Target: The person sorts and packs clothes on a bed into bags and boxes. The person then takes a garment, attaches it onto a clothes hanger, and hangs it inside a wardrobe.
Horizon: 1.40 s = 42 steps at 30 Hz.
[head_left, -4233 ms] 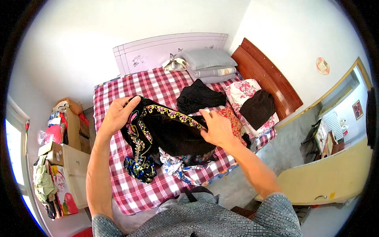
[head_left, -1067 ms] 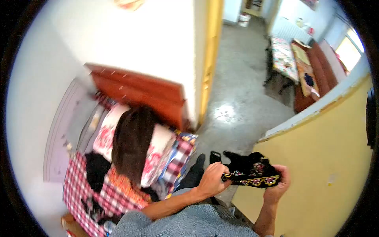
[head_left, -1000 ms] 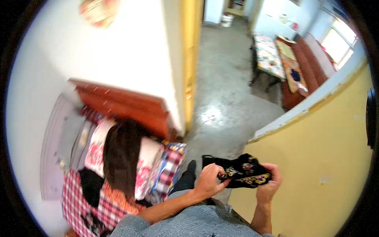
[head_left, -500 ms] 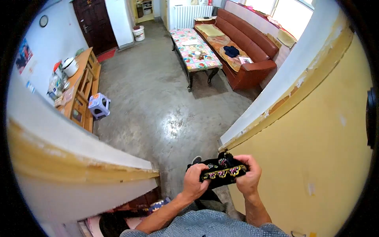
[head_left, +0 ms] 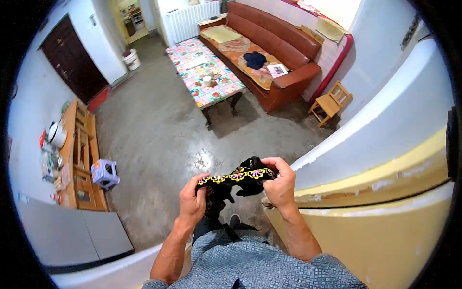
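Both hands hold a black cloth item with an embroidered band [head_left: 236, 177] in front of my body, above the floor. Yellow, pink and white flower shapes run along the band, which is stretched between the hands. My left hand [head_left: 192, 201] grips its left end, thumb toward me. At the other end, my right hand [head_left: 280, 185] has its fingers wrapped round the cloth. Black folds hang below the band and bunch up near the right hand. What kind of item it is cannot be made out.
A yellow door [head_left: 365, 241] stands close on my right. Ahead are a table with a flowered cover [head_left: 211, 96], a brown sofa [head_left: 298, 79] and a small wooden chair [head_left: 329, 103]. To the left are a plastic stool [head_left: 104, 174] and a wooden cabinet [head_left: 84, 159].
I have moved forward through the doorway, and the view has turned rightward. The hands have spread apart, pulling the band longer and straighter; the black folds now hang down.
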Motion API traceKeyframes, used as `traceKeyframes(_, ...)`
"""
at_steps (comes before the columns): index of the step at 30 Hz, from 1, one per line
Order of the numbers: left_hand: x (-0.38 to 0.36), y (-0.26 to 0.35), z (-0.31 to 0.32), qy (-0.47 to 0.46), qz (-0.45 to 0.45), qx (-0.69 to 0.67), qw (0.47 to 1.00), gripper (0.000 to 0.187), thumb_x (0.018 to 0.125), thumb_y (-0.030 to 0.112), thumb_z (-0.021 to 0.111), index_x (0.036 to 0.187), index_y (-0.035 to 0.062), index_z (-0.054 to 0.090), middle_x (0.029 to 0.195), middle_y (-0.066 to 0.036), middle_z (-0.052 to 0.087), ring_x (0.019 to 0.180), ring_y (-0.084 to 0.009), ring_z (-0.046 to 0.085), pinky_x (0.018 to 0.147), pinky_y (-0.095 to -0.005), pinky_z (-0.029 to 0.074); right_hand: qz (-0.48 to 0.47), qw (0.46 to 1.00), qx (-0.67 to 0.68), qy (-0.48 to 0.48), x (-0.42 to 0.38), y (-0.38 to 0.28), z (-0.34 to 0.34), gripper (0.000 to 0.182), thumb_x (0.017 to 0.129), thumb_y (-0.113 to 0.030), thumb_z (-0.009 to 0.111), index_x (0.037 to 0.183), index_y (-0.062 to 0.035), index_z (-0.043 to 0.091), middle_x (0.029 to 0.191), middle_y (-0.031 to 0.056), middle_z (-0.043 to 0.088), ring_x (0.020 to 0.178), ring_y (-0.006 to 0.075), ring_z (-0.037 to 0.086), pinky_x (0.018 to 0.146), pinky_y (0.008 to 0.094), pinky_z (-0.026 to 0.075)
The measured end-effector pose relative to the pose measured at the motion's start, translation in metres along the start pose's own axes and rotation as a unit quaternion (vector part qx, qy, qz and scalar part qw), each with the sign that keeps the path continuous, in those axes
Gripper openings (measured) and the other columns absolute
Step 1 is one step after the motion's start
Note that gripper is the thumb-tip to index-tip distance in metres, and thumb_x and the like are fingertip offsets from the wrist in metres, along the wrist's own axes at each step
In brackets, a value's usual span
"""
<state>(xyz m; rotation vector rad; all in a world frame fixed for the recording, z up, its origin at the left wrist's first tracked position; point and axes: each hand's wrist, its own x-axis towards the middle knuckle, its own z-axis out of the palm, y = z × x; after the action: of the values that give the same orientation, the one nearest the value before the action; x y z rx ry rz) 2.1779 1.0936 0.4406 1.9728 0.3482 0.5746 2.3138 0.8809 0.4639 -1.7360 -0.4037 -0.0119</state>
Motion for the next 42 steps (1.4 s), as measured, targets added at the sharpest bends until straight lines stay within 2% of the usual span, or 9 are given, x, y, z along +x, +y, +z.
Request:
traceKeyframes(7,0.161,-0.029,0.031,-0.125,0.006,-0.018,0.992,0.023,0.095,-0.001,0.053,0.113,0.0023,0.067,0.078,-0.007,0.064,0.072,-0.0114,0.057,0.067,-0.0272,0.048,0.017,0.991,-0.096,0.094,0.106,0.042,0.016,0.036,0.068,0.006,0.057,0.102,0.0025,0.067,0.091,0.0115,0.069,0.080,0.0186,0.067,0.075,0.0302,0.054)
traceKeyframes(11,0.261,-0.038,0.060,-0.233,0.003,0.038,0.972,0.016,0.097,0.014,0.061,0.106,0.0030,0.067,0.072,-0.018,0.065,0.062,-0.0307,0.063,0.062,-0.0364,0.050,0.071,0.975,-0.114,0.176,0.168,0.066,0.019,0.033,0.069,0.005,0.057,0.100,0.0025,0.067,0.085,0.0117,0.068,0.077,0.0182,0.065,0.073,0.0292,0.053)
traceKeyframes(19,0.410,-0.042,0.173,-0.381,-0.012,0.002,0.924,0.031,0.103,0.027,0.053,0.103,-0.0010,0.066,0.072,-0.022,0.061,0.060,-0.0352,0.056,0.061,-0.0418,0.047,0.109,0.951,-0.124,0.260,0.266,0.108,-0.002,0.047,0.079,0.002,0.053,0.124,-0.0041,0.066,0.092,0.0140,0.073,0.074,0.0177,0.068,0.069,0.0317,0.054)
traceKeyframes(20,0.424,-0.045,0.193,-0.380,-0.007,-0.010,0.925,0.031,0.103,0.027,0.053,0.102,-0.0013,0.065,0.072,-0.022,0.061,0.060,-0.0344,0.055,0.061,-0.0413,0.047,0.186,0.949,-0.091,0.239,0.278,0.100,-0.008,0.048,0.083,0.000,0.053,0.129,-0.0070,0.065,0.094,0.0119,0.074,0.068,0.0165,0.067,0.065,0.0307,0.053)
traceKeyframes(27,0.510,-0.007,0.336,-0.412,0.009,-0.035,0.910,0.043,0.108,0.033,0.047,0.098,-0.0058,0.063,0.072,-0.010,0.061,0.068,-0.0146,0.051,0.064,-0.0343,0.046,0.156,0.947,-0.089,0.267,0.375,0.166,-0.073,0.041,0.087,-0.003,0.057,0.127,-0.0061,0.065,0.094,0.0124,0.074,0.069,0.0177,0.067,0.068,0.0317,0.054)
traceKeyframes(29,0.528,-0.005,0.376,-0.446,-0.057,-0.034,0.892,0.047,0.108,0.036,0.045,0.097,-0.0070,0.062,0.073,-0.009,0.061,0.070,-0.0131,0.051,0.065,-0.0333,0.046,0.245,0.941,-0.013,0.233,0.398,0.164,-0.093,0.036,0.089,-0.009,0.059,0.124,-0.0046,0.066,0.097,0.0139,0.074,0.072,0.0214,0.068,0.073,0.0350,0.055)
traceKeyframes(33,0.556,0.024,0.456,-0.476,-0.077,-0.069,0.873,0.049,0.109,0.037,0.044,0.096,-0.0061,0.063,0.079,-0.003,0.059,0.074,-0.0109,0.050,0.066,-0.0322,0.046,0.194,0.947,0.006,0.254,0.447,0.195,-0.129,0.031,0.088,-0.005,0.059,0.117,0.0001,0.065,0.098,0.0140,0.072,0.075,0.0161,0.067,0.068,0.0310,0.054)
traceKeyframes(35,0.566,0.025,0.491,-0.465,-0.012,-0.054,0.884,0.049,0.109,0.038,0.044,0.095,-0.0047,0.064,0.080,-0.001,0.059,0.077,-0.0103,0.050,0.068,-0.0309,0.045,0.228,0.945,-0.019,0.232,0.461,0.196,-0.148,0.031,0.087,-0.014,0.064,0.116,-0.0012,0.064,0.106,0.0179,0.072,0.096,0.0318,0.071,0.081,0.0402,0.054)
traceKeyframes(42,0.607,0.031,0.659,-0.533,-0.100,-0.177,0.822,0.051,0.109,0.040,0.043,0.095,-0.0037,0.066,0.086,-0.001,0.065,0.079,-0.0094,0.055,0.072,-0.0283,0.047,0.287,0.900,-0.070,0.322,0.503,0.270,-0.235,0.047,0.091,-0.043,0.071,0.103,0.0021,0.062,0.091,0.0179,0.069,0.082,0.0328,0.069,0.074,0.0418,0.053)
